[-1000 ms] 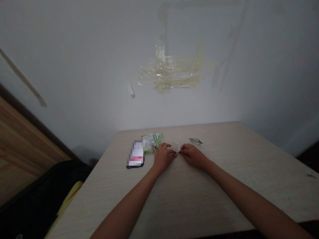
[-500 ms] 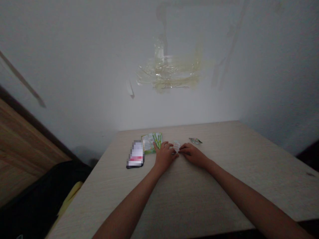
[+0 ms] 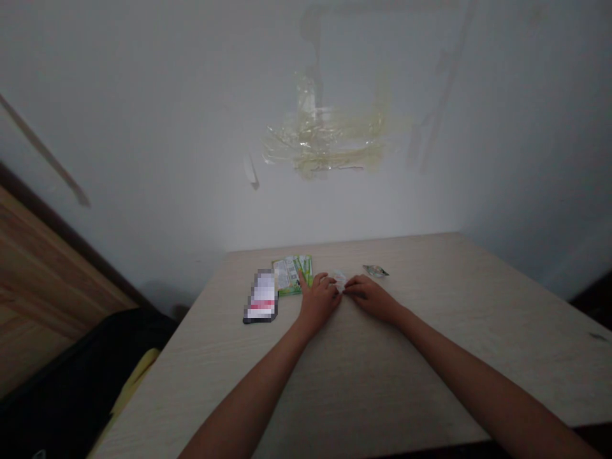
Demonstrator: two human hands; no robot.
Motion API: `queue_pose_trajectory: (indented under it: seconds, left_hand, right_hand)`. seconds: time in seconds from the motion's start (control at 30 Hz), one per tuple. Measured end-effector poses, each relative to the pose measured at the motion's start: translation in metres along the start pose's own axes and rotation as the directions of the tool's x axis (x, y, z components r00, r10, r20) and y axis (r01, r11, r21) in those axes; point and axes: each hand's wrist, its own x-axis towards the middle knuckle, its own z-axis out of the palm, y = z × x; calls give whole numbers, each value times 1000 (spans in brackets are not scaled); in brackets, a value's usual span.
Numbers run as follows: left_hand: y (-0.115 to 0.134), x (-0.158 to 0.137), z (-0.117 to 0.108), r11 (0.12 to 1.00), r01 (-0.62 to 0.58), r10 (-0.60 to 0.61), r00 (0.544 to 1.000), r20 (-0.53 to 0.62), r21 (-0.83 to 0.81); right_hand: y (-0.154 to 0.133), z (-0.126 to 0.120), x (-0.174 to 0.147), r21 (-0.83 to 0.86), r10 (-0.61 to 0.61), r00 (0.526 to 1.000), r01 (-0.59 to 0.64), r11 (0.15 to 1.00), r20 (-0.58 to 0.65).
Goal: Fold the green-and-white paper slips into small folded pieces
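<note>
Small whitish packet (image 3: 340,278) is lying between the two hands, nearer to the far edge of the tabletop (image 3: 430,261). Going from the left, a phone (image 3: 262,299) is lying towards the left edge, and green printed packets (image 3: 285,274) are overlapping just beside it, towards the far left corner. One finger of the left hand (image 3: 321,296) is lying over these packets; if it is pressing, a sideways pull could drag the pile. Its other fingertips are meeting the whitish packet, but I cannot tell whether they are pinching or only touching. The right hand (image 3: 362,290) seems to be pinching the near right corner, so uneven pulling could cause tearing or slipping. Further right, a foil sachet (image 3: 375,271) is lying apart; a wide outward swing could knock it.
</note>
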Motion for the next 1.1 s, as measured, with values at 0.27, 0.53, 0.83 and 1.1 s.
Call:
queue_pose_trajectory:
  seconds: [0.27,0.53,0.83,1.1]
  left_hand:
    - [-3,0,4,999,27,-26,999,19,-36]
    - [-2,2,-2,990,116,-108,990,93,-84]
    - [-5,1,-8,969,230,-216,965,148,-88]
    - [-3,2,-5,958,276,-266,957,120,-75]
  right_hand:
    - [5,13,10,-51,97,992,-101,994,-77]
    - [4,18,15,-79,145,981,-155,985,-127]
    - [3,19,18,-105,190,974,-203,974,-122]
    - [4,13,16,-101,139,988,-145,984,-64]
